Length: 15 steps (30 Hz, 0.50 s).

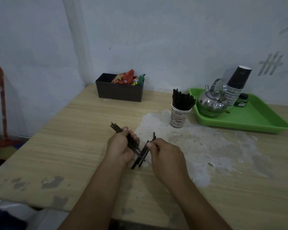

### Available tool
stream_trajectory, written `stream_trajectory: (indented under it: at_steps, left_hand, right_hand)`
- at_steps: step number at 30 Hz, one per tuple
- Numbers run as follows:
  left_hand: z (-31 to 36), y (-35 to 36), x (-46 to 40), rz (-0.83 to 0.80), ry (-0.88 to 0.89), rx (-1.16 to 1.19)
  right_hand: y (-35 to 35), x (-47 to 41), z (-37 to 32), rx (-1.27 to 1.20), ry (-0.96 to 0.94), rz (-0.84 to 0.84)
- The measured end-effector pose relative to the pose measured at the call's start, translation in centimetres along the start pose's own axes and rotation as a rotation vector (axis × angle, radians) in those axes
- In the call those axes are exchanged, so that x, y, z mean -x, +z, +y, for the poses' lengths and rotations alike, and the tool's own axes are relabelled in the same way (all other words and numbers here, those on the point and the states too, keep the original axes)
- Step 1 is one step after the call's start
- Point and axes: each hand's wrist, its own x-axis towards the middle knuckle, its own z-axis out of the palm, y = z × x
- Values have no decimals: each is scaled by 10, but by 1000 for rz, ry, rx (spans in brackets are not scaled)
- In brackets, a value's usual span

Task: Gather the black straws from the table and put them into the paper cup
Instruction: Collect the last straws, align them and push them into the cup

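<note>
My left hand grips a bundle of black straws that sticks out up-left past the fingers and down-right past the palm. My right hand pinches a few more black straws that cross the first bundle near the table middle. A printed paper cup stands upright beyond the hands, to the right, holding several black straws fanned out above its rim.
A green tray at the back right carries a steel kettle, a leaning stack of dark paper cups and a small dark jar. A black box with snack packets stands against the wall. The table's left edge runs diagonally.
</note>
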Motion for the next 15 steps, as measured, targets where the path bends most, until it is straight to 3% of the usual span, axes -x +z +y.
stream_trajectory:
  at_steps: [6, 15]
  left_hand:
    - [13, -7, -7, 37, -4, 40]
    - [9, -9, -2, -3, -35, 32]
  right_hand:
    - [-2, 9, 18, 283, 152, -187]
    - [4, 8, 28, 377, 168, -87]
